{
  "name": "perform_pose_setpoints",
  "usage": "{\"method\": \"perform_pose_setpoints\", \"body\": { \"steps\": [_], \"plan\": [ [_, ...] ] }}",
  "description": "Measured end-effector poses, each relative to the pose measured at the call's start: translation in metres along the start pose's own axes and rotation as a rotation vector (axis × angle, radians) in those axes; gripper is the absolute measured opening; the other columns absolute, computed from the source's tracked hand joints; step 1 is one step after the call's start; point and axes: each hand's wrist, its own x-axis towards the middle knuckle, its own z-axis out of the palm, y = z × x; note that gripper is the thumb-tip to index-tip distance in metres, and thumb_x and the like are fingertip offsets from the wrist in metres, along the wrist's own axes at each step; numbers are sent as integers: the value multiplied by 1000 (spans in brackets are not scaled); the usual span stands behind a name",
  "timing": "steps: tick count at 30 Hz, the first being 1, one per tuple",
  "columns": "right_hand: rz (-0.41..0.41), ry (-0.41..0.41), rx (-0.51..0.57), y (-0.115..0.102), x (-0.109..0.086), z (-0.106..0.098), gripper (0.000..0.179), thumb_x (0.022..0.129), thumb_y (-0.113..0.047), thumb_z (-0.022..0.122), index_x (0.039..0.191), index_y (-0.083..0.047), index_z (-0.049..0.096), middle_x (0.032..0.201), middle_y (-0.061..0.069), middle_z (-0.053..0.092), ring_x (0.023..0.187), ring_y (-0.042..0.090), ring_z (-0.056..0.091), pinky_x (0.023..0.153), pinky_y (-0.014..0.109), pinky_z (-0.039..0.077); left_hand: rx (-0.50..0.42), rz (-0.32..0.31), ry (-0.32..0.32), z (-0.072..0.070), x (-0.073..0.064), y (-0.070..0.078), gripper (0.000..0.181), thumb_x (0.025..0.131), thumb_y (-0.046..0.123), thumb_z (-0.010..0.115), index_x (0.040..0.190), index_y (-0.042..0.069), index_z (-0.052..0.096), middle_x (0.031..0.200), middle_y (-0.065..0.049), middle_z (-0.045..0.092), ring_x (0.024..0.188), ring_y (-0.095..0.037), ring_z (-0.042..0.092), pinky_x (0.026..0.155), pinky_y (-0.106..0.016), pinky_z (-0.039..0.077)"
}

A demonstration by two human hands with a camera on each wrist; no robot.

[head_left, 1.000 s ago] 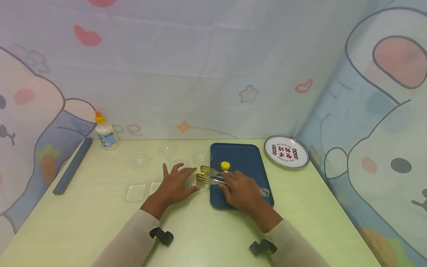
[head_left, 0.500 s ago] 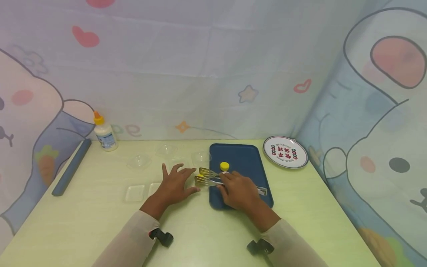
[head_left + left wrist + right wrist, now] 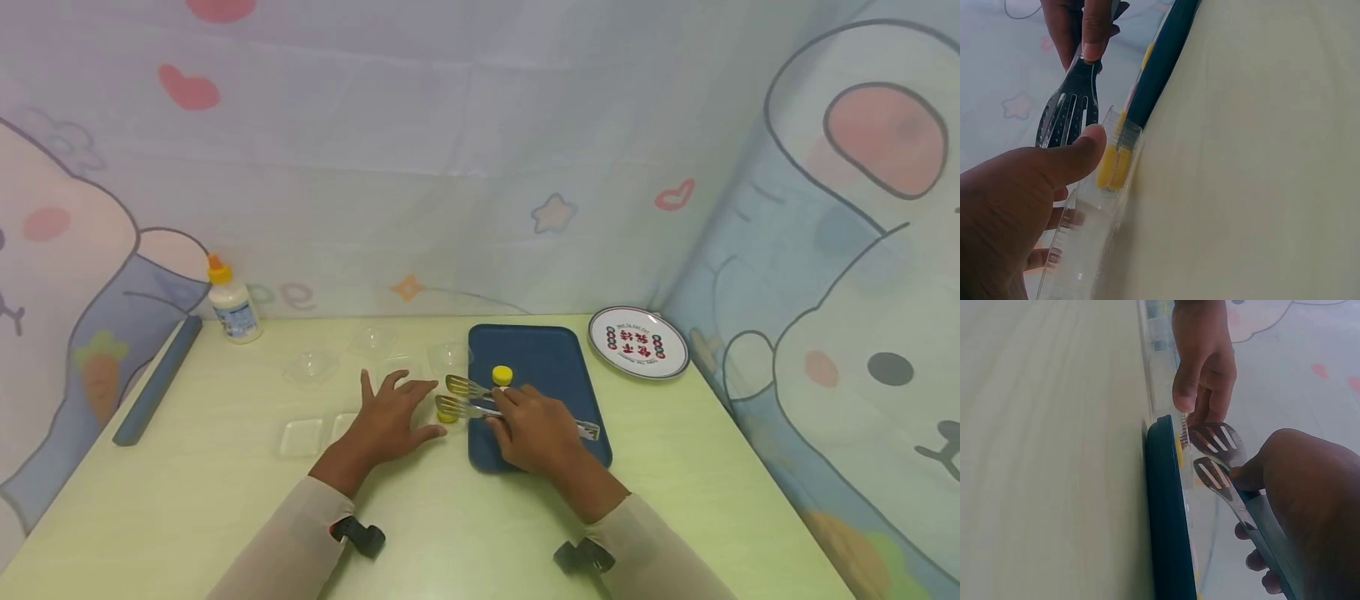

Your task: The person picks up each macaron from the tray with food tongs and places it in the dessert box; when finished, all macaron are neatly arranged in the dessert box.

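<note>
My right hand point(image 3: 535, 429) holds metal serving tongs point(image 3: 474, 409) over the left edge of a dark blue tray point(image 3: 528, 342). Their slotted ends are spread, with nothing visible between them. A small round yellow piece point(image 3: 1113, 167) lies at the end of a clear plastic box, just below the tongs. My left hand point(image 3: 392, 422) spans this clear box point(image 3: 1085, 250), fingers spread on the far side and thumb along the near rim. How firmly it touches the box I cannot tell. Another yellow piece point(image 3: 502, 376) sits on the tray; something pale beside it is partly hidden by my right hand.
Several clear domed lids point(image 3: 311, 366) stand behind my left hand. Square clear containers point(image 3: 302, 437) lie left of it. A glue bottle point(image 3: 236, 315) and a blue-grey bar point(image 3: 159, 379) are at the far left. A printed plate point(image 3: 639, 342) lies right of the tray.
The yellow piece that showed between the tong ends now shows below them, nearer to me, inside the clear box. Both hands have stayed nearly in place; the whole view has shifted slightly.
</note>
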Motion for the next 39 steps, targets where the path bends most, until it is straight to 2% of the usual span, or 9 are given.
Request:
{"method": "perform_pose_setpoints", "body": {
  "steps": [7,12,20,28,33,39],
  "plan": [
    [43,88,31,8,-1,0,44,103,-39,74,138,-13,74,122,0,81,101,22,76,66,43,64,5,32,4,-7,-7,-9,82,90,58,84,157,18,58,153,-11,67,156,-46,44,120,-93,10],
    [43,116,29,12,-2,-2,43,101,-38,77,136,-13,75,120,0,81,99,21,75,67,42,64,-30,42,-20,-11,-11,-16,86,87,54,88,159,18,57,155,-11,65,157,-47,42,120,-93,7],
    [38,150,48,15,-4,0,43,100,-36,79,135,-11,76,120,3,82,101,23,76,65,42,63,-16,23,-19,-11,-13,-24,88,86,53,90,159,17,57,153,-12,67,157,-46,42,121,-92,7],
    [105,200,41,31,-8,11,43,100,-34,79,133,-6,76,120,12,82,107,31,78,68,47,65,-4,37,-4,-16,-16,-23,92,82,54,92,158,17,57,149,-10,69,155,-46,43,121,-92,8],
    [162,227,67,37,-7,14,41,100,-32,79,131,-4,77,120,14,82,107,35,78,73,52,66,-11,63,34,-22,-21,-26,89,83,54,92,156,16,59,149,-12,67,153,-46,45,120,-93,10],
    [283,186,71,41,-7,15,43,99,-32,79,131,-3,76,120,15,82,108,36,78,72,56,65,-26,45,55,-28,-30,-38,87,85,56,88,156,13,60,149,-15,66,152,-46,45,120,-93,9]
  ]
}}
